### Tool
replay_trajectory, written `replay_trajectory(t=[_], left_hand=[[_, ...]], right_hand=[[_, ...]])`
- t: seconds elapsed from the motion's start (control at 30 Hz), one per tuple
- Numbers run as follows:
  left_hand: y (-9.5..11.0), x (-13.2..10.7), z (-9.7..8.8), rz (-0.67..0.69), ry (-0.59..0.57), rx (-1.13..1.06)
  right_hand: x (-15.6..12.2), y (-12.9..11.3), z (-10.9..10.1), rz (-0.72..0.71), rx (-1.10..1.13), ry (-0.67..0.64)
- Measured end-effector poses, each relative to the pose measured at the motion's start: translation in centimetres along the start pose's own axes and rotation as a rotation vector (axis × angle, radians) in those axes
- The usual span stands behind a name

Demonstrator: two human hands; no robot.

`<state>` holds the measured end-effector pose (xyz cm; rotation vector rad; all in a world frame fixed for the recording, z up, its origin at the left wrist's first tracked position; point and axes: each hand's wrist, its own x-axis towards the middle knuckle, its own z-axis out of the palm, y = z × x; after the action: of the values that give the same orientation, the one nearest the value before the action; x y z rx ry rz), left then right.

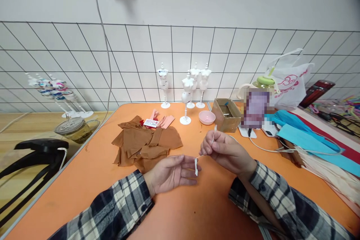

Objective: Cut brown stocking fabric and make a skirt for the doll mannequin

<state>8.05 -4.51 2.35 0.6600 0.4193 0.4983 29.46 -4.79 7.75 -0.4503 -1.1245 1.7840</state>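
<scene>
Over the orange table [92,180], my left hand [171,173] lies palm up with fingers stretched out, their tips touching a small white strip [196,166]. My right hand [222,150] is closed in a pinch on a thin white stick [214,133] that points up past its fingers, and a thin white thread runs from the pinch down to the strip. Both sleeves are plaid. A pile of brown fabric pieces [144,144] lies just beyond my left hand.
Several small white mannequin stands [187,92] line the back, with a pink bowl [207,117] and an open cardboard box [226,114] beside them. Blue and cream paper sheets [306,138] lie right. A glass jar [73,129] and black handles [36,157] sit left.
</scene>
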Motion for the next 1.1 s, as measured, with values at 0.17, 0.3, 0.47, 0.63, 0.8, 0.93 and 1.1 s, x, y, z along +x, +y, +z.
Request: replay_trajectory(t=[0.17, 0.3, 0.47, 0.63, 0.8, 0.93, 1.1], left_hand=[[0.7, -0.2, -0.6, -0.025, 0.035, -0.069], [0.4, 0.0, -1.0, -0.024, 0.088, 0.02], [-0.3, 0.3, -1.1, 0.258, 0.237, 0.259], [0.3, -0.8, 0.3, 0.695, 0.387, 1.032], [-0.1, -1.4, 2.2, 0.653, 0.41, 1.769], [-0.3, -1.0, 1.9, 0.588, 0.5, 1.908], [-0.2, -0.6, 1.5, 0.636, 0.44, 1.934]], right_hand=[[-0.5, -1.1, 0.2, 0.004, -0.142, 0.014], [-1.5, -3.0, -0.6, -0.037, -0.213, 0.169], [-3.0, -3.2, -3.2, 0.507, -0.606, -0.116], [-2.8, 0.5, -3.1, 0.547, -1.115, -0.107], [-2.4, 2.3, -1.4, 0.197, -1.467, -0.117], [-2.4, 2.5, -1.4, 0.101, -1.535, -0.089], [-2.3, 3.2, -1.9, 0.056, -1.572, -0.059]])
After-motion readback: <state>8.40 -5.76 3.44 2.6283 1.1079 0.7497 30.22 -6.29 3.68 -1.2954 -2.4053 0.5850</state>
